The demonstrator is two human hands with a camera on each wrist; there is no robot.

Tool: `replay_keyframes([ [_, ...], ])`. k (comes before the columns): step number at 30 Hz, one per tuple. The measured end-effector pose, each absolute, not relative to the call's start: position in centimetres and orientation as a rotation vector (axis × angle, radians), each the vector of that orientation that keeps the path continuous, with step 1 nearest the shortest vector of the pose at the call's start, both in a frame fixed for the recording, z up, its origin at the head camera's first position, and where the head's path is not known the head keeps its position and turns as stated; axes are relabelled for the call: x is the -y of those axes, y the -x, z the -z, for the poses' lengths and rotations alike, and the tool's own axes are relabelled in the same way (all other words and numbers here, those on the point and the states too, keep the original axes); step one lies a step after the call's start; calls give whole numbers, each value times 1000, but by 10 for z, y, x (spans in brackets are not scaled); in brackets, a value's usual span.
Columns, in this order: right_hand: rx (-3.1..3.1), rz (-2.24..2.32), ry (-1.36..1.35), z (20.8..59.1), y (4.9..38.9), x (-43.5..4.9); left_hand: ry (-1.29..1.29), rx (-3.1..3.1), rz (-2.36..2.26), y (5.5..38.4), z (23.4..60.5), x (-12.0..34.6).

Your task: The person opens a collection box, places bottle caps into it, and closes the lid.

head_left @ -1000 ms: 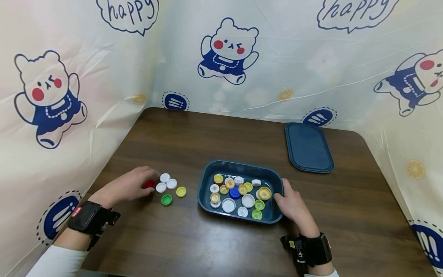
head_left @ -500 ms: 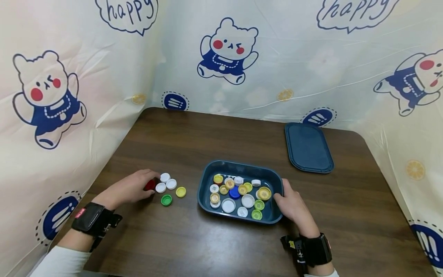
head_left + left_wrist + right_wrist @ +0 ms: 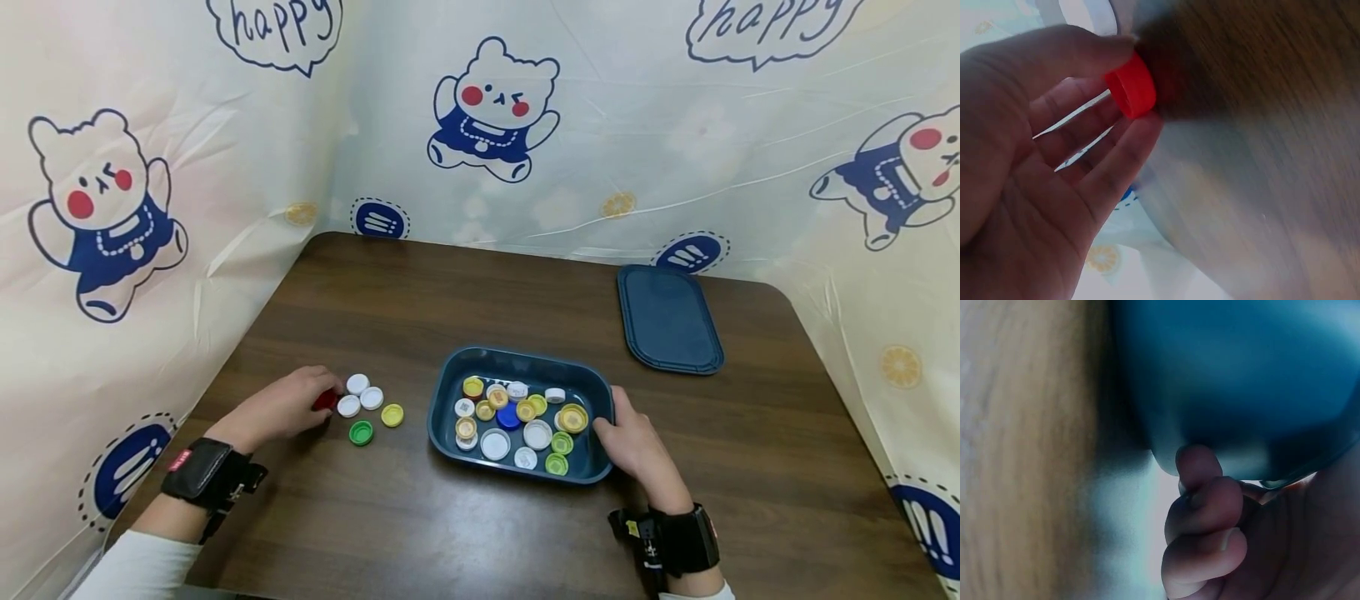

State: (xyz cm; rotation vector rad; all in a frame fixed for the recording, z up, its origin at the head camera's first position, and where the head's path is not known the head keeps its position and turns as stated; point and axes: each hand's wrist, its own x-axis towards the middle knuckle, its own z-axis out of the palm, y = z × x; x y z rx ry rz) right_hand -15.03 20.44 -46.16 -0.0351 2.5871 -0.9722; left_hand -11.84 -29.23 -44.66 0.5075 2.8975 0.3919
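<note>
My left hand [image 3: 287, 407] pinches a red bottle cap [image 3: 326, 400] at the left of the table. In the left wrist view, the red cap [image 3: 1134, 86] stands on edge between thumb and fingertips. Right beside it lie white caps [image 3: 371, 398], with a yellow cap [image 3: 392, 415] and a green cap [image 3: 361, 432] nearby. A dark blue tray [image 3: 517, 476] sits mid-table, holding several white, yellow, green and blue caps. My right hand [image 3: 637, 440] grips the tray's right end. The right wrist view has its curled fingers [image 3: 1210, 515] under the tray's rim.
A flat dark blue lid or tray [image 3: 670, 321] lies at the back right of the brown wooden table [image 3: 450, 292]. Patterned curtains [image 3: 637, 108] enclose the table's back and sides.
My left hand and the red cap have shifted very slightly to the right, close against the white caps. The right hand and the tray stay where they were.
</note>
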Motion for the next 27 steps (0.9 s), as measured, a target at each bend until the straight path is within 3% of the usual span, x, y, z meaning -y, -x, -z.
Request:
replay_keyframes([
  [11,-2573,976,23,461,150,-205,-558,-2958,-322,131,415,269],
  [27,-2578,978,28,461,149,-205,-1098,-2779,-233,153,360,144],
])
